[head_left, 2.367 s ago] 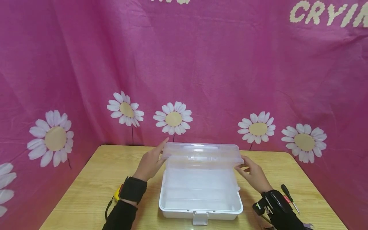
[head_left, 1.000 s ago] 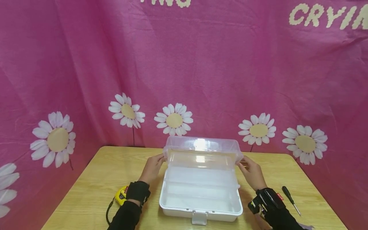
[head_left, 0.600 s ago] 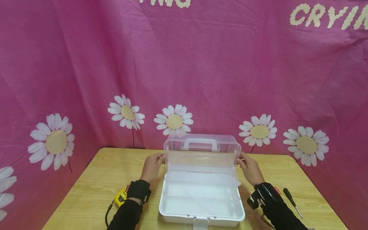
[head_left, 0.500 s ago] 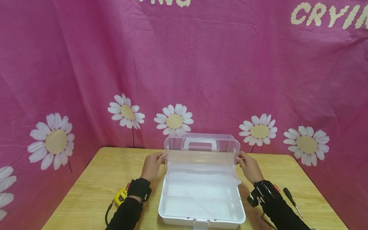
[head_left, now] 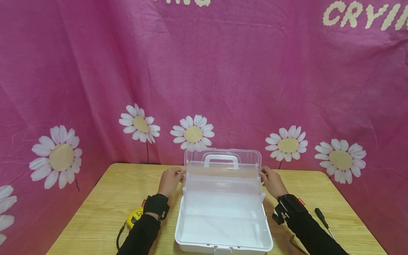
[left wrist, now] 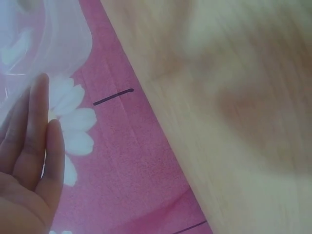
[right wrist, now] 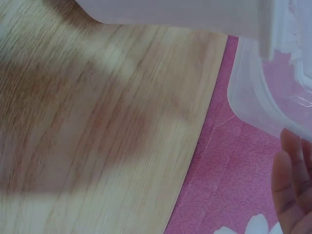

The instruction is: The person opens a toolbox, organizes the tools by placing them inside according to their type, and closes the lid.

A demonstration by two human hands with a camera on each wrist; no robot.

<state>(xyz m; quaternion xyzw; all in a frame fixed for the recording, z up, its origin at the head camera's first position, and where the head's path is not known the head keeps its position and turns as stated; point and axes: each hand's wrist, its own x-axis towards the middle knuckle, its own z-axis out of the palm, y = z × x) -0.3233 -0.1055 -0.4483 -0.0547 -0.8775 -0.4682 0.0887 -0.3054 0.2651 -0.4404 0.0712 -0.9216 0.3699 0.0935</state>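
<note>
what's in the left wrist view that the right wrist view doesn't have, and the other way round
Only left wrist: the left hand and thin dark flower stems. Only right wrist: the right hand and the white plastic box base. Both: the translucent plastic lid, pale wooden table, and pink cloth backdrop with white petals.

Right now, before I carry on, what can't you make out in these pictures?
White box: head view, bottom edge cuts off its front latch.
Tape measure: head view, partly hidden by the left arm.
Thin curved thing: head view, partly hidden by the right arm; unidentifiable.
Left hand: left wrist view, left edge cuts it off; no thumb shows.
Right hand: right wrist view, right edge cuts it off.
</note>
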